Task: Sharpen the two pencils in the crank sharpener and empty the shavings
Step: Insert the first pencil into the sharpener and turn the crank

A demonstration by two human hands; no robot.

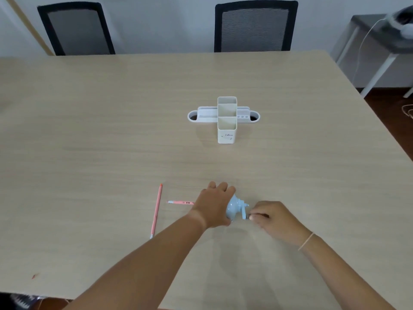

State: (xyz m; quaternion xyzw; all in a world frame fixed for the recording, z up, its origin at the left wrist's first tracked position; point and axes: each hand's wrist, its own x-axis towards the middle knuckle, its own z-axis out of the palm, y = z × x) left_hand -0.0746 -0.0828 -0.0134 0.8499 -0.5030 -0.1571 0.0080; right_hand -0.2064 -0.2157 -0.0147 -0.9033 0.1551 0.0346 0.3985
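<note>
- Pale blue plastic crank sharpener (234,208): is being kept on the light wood-grain table (111,130), near its close edge, between the two hands; most of its body is being covered by the left hand.
- Left hand (213,205): is being laid over the top and left side of the sharpener, fingers wrapped down around the body and clamped on it.
- Right hand (271,218): is being held just right of the sharpener, thumb and fingertips pinched together on the knob of the blue crank arm (243,211); the knob itself is being hidden by the fingers.
- Thin pale band (306,241): is being worn on the right wrist.
- Pink pencil lying crosswise (180,202): is being shown flat on the table, eraser end to the left, its right end being lost under the left hand; it appears to run into the sharpener, though the entry point cannot be seen.
- Second pink pencil (156,210): is being left loose on the table, left of the first and apart from it, running near to far with its tip pointing away.
- White plastic desk organiser (226,128): is being displayed upright at mid-table, well beyond the hands, with tall square cups and low side wings.
- Two black mesh-backed chairs (254,25): are being seen tucked at the far edge.
</note>
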